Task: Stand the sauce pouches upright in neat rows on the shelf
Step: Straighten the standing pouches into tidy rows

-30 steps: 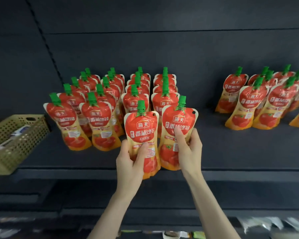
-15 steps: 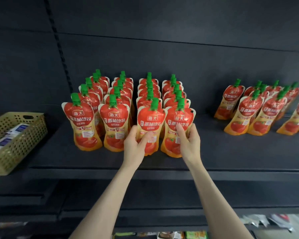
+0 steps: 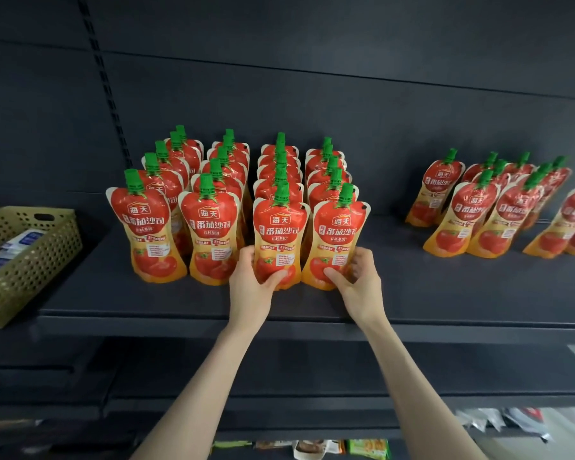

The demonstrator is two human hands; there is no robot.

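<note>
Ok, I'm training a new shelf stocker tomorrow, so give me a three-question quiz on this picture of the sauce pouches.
1. True or false: each hand grips one front-row pouch.
2. How many rows does the tidy block of pouches in front of the person have, counted across its front?
3. What stands at the left end of the shelf? A) a bottle B) a perforated basket C) a carton

Key:
1. True. The left hand holds the third front pouch, and the right hand holds the fourth front pouch.
2. Four.
3. B, the basket.
</note>
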